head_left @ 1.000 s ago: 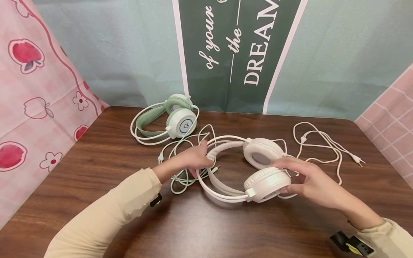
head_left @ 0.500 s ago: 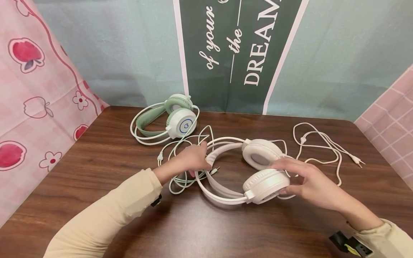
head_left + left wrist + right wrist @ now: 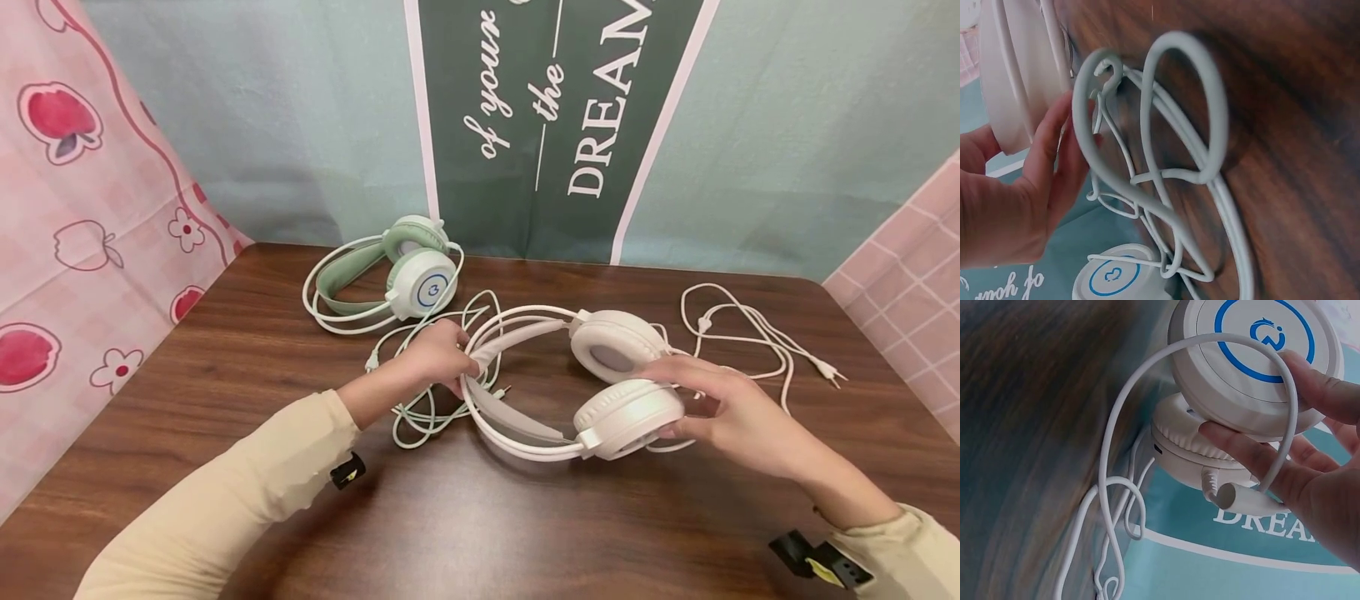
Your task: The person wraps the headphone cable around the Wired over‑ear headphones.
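On the table (image 3: 465,533), between its side edges, white headphones (image 3: 588,335) are firmly gripped, headband (image 3: 517,413) by the left hand (image 3: 438,354), nearer ear cup (image 3: 633,415) by the right hand (image 3: 723,406); tangled green cable (image 3: 1225,212) is bunched alongside, green headphones (image 3: 411,283) near the back edge.

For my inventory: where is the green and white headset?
In the head view, the headset lies at back left of the brown wooden table, beyond the left hand.

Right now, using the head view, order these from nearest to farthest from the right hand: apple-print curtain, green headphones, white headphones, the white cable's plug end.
1. White headphones: held in the right hand.
2. White cable's plug end: just beyond, to that hand's right.
3. Green headphones: back left.
4. Apple-print curtain: far left edge.
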A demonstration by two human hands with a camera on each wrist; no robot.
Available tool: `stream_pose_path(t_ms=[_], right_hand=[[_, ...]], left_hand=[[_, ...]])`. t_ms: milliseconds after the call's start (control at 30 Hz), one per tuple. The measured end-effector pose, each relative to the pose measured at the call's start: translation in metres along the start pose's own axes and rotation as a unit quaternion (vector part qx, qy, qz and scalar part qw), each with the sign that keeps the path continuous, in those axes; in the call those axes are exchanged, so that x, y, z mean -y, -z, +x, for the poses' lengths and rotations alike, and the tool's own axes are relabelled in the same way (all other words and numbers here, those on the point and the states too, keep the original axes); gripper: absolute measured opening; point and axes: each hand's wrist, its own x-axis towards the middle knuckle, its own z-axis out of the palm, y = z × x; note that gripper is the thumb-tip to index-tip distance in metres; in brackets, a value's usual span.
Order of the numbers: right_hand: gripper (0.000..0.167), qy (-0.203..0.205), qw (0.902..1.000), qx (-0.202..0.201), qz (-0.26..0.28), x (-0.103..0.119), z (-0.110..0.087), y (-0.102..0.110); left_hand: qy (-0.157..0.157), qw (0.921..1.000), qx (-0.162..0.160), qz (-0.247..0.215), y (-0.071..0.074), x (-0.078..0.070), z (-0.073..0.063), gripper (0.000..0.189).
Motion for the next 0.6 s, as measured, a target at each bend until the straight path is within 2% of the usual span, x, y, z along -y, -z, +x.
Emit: stream_pose_path(t_ms=[133,233,300,433,600], right_hand=[[0.065,-0.003,0.9998,0.007,0.016,0.002,0.002,0.004],[0.065,0.007,0.9999,0.006,0.015,0.003,0.003,0.006],[0.066,0.009,0.9999,0.003,0.012,0.003,0.003,0.006],[0.066,0.005,0.9997,-0.003,0.026,0.005,0.003,0.006],[0.067,0.009,0.9996,-0.003,0.028,0.009,0.005,0.006]], left_hand=[[0.013,0.9954,0.015,-0.094,0.000,0.004,-0.001,0.038],[0.024,0.9899,0.020,-0.139,0.001,0.006,-0.003,0.049],[0.028,0.9872,0.019,-0.156,0.002,0.007,-0.005,0.050],[0.019,0.9879,0.018,-0.153,0.004,0.006,-0.008,0.029],[0.002,0.9965,0.013,-0.083,0.008,0.004,-0.012,0.011]])
